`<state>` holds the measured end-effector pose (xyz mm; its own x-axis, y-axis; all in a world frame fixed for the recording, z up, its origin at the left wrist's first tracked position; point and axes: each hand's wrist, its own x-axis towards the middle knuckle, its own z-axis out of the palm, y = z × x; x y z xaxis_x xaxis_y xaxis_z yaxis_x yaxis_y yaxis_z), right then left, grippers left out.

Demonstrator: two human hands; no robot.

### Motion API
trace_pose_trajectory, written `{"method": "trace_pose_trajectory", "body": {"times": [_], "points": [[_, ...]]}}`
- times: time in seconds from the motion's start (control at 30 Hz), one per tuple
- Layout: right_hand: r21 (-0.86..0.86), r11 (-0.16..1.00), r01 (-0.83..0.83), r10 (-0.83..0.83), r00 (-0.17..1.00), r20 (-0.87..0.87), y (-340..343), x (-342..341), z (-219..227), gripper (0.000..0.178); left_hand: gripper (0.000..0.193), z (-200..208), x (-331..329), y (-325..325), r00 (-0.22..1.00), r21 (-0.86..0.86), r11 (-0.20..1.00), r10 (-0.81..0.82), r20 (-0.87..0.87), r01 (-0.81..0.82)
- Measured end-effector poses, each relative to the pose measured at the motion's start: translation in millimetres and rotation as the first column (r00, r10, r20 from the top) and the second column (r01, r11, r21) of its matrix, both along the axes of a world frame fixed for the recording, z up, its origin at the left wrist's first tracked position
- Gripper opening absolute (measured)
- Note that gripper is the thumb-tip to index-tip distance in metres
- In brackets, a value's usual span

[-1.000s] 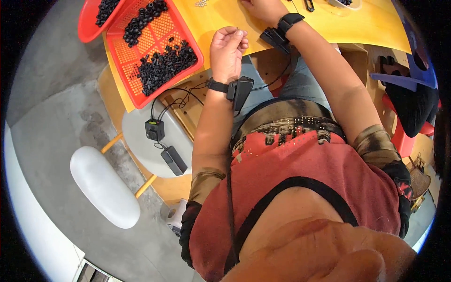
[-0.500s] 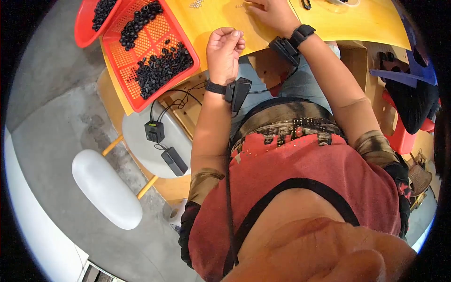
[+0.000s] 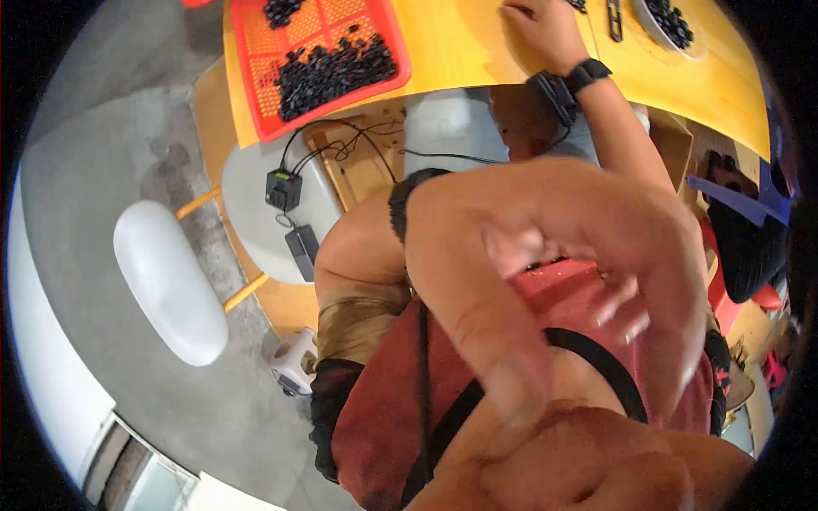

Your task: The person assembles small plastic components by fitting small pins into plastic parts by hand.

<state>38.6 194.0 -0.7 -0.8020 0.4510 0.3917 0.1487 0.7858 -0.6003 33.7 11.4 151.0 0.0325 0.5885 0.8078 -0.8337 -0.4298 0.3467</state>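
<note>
My left hand (image 3: 562, 221) is raised close in front of my chest, large and slightly blurred. Its thumb and fingers are spread apart, with nothing seen between them. My right hand (image 3: 550, 32) rests at the yellow table (image 3: 452, 43), cut by the upper edge of the picture. Its fingers are curled in; whatever they may hold is hidden. A black strap with a small black device (image 3: 555, 98) sits on the right wrist. To the left stands a red perforated basket (image 3: 403, 68) with many small black parts (image 3: 336, 77) heaped in it.
Right of my right hand lie a small black clip-like piece (image 3: 615, 19) and a white bowl (image 3: 652, 32) of black parts. A grey-white chair (image 3: 170, 281) stands left, with a black box (image 3: 283, 189) and cables on its seat. A blue panel (image 3: 741, 200) is at the right.
My left hand has risen from the table's edge toward my upper body, and its fingers have opened. My right hand stays at the table. The view has shifted, so the bowl shows more.
</note>
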Motion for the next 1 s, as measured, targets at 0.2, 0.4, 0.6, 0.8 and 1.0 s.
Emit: {"method": "trace_pose_trajectory", "body": {"times": [0.2,0.4,0.6,0.8,1.0], "points": [[-0.024,1.000,-0.002,0.003,0.998,0.060,-0.8,9.4,-16.3,0.013,0.085,10.4,16.9,-23.3,1.000,-0.004,1.000,-0.018,0.022,0.018],[-0.156,0.985,0.069,-0.056,0.994,0.090,8.9,22.1,-37.7,0.021,0.087,10.8,14.4,-11.3,0.993,0.140,0.983,0.116,0.004,-0.116],[-0.281,0.958,0.052,-0.035,0.997,0.066,10.4,21.9,-44.2,0.023,0.088,11.4,-5.8,-30.7,0.995,0.059,0.996,-0.062,-0.075,0.067],[-0.361,0.931,0.049,-0.031,0.998,0.055,9.6,20.4,-47.2,0.022,0.085,18.0,-0.5,-35.9,0.996,-0.030,0.998,-0.050,-0.075,0.048],[-0.495,0.869,-0.013,0.026,1.000,0.019,9.8,24.2,-38.7,0.024,0.064,19.4,-42.7,-40.7,0.948,-0.075,0.997,-0.036,-0.316,0.013]]}}
